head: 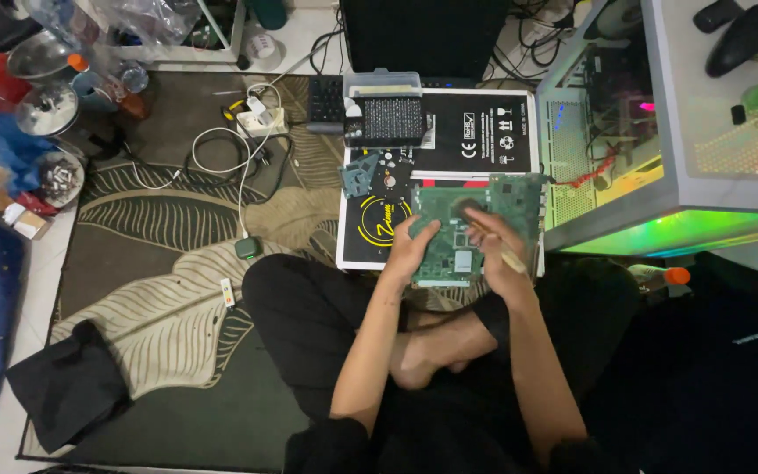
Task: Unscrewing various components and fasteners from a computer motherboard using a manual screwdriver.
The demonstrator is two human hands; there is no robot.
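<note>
Leaf-patterned rug (160,237) under you | green circuit board (449,230), chips facing up, tilted | your left hand (411,248) grips its edge | your right hand (500,253) clasps a brush (495,247)

The circuit board (475,230) sits in front of the seated person, between the left hand (411,248) at its left edge and the right hand (504,254) over its right part, which holds what seems to be a brush (500,252). Beneath and behind the board lies a laptop base (449,167), with a parts box (384,110) on its far left corner and a keyboard (325,101) just left of that. A computer case (668,132) stands to the right, and cables (239,149) lie on the rug (160,263) to the left.
</note>
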